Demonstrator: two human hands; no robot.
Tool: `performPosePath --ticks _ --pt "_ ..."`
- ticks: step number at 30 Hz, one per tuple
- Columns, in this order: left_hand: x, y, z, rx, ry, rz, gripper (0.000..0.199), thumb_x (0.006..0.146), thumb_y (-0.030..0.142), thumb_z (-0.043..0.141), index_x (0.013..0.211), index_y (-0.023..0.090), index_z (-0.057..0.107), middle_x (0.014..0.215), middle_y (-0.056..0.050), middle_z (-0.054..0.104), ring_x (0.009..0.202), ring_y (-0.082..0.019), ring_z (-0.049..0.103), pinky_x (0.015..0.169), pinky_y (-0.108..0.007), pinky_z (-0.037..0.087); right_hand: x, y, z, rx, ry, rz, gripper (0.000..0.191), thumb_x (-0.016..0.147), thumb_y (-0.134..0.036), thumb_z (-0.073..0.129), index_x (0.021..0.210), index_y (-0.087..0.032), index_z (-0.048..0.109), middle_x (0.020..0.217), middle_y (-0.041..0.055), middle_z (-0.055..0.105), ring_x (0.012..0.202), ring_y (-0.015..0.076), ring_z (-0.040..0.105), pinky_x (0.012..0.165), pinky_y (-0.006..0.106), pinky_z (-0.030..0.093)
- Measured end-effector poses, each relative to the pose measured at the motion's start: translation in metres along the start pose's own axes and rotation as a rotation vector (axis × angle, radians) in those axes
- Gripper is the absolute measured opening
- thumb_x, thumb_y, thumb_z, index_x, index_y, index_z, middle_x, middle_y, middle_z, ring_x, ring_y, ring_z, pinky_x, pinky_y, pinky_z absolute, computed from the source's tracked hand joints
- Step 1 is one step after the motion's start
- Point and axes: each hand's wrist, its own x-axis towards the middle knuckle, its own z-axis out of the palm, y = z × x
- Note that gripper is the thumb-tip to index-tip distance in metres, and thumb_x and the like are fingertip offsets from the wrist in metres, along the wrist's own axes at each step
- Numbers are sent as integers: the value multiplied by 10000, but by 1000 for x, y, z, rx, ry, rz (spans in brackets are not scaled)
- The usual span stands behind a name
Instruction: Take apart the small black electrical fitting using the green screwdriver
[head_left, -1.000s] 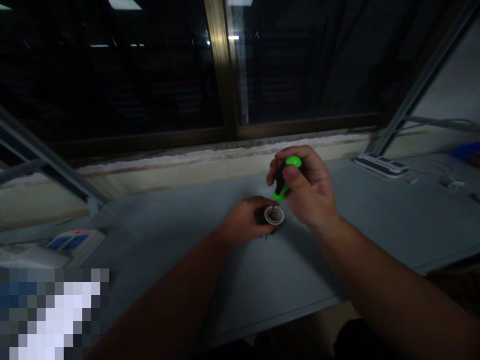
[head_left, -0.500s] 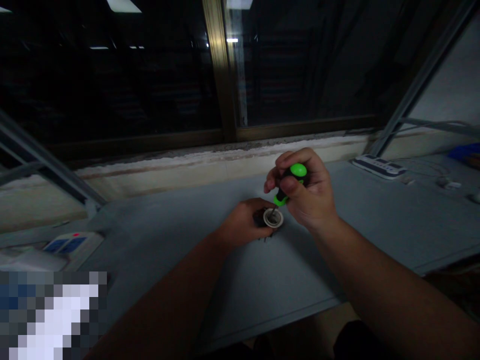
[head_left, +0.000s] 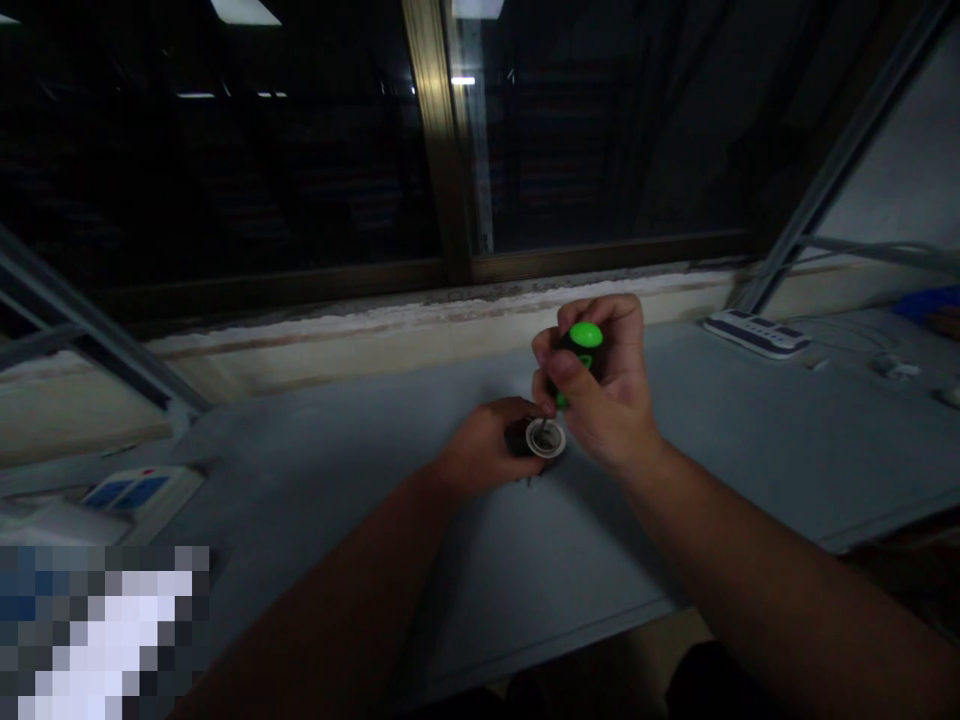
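My left hand point(head_left: 487, 447) is wrapped round a dark cylindrical part with a pale ring point(head_left: 529, 441) at its open end, just above the grey table. The green and black screwdriver point(head_left: 586, 337) is gripped in my right hand point(head_left: 611, 385), its handle tilted up. Its shaft reaches down into the ring's opening; the tip is hidden inside. A few small thin pieces point(head_left: 529, 482) show below the part, too dim to identify.
On the right of the grey table point(head_left: 750, 430) lies a power strip point(head_left: 757, 334), with cables beyond. Another power strip point(head_left: 146, 492) is at the left. Metal struts point(head_left: 795, 235) stand at both sides, before a dark window.
My right hand has turned on the screwdriver, its fingers now closer round the handle. The handle's top has shifted slightly left. My left hand and the part are almost unmoved.
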Motion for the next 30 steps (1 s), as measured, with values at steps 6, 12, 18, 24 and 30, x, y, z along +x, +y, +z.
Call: performPosePath --ticks 6,12,18,24,30 --pt "0 -5 1 10 28 37 360 750 225 776 1089 154 680 1005 -60 752 921 -211 713 843 -331 551 1 -3 -4 -6 -158 135 371 996 -590 427 1088 -264 581 789 -7 558 676 139 565 551 266 474" --pt "-1 -2 -1 35 21 32 224 769 239 773 960 160 687 900 -28 748 806 -191 706 737 -298 544 -5 -4 3 146 -164 64 307 930 -591 573 1106 -356 487 868 -45 538 472 79 433 408 228 369" --pt "-1 -5 1 23 22 12 306 757 220 768 1046 157 690 974 -48 756 884 -215 716 793 -313 553 -1 -5 -1 60 -118 129 332 964 -601 511 1012 -274 536 755 -31 540 510 104 503 431 233 417" --pt "0 -7 2 -24 15 8 362 747 221 772 1090 147 684 1029 -86 754 923 -222 718 828 -342 571 4 -9 1 102 -23 145 471 904 -762 444 1006 -303 456 673 -70 480 408 80 372 369 215 329" --pt "0 -5 0 -4 15 8 350 733 213 778 1066 153 690 986 -68 753 879 -209 714 800 -321 566 4 -6 -3 30 -66 103 332 873 -557 670 959 -285 502 860 -34 531 550 86 513 448 231 430"
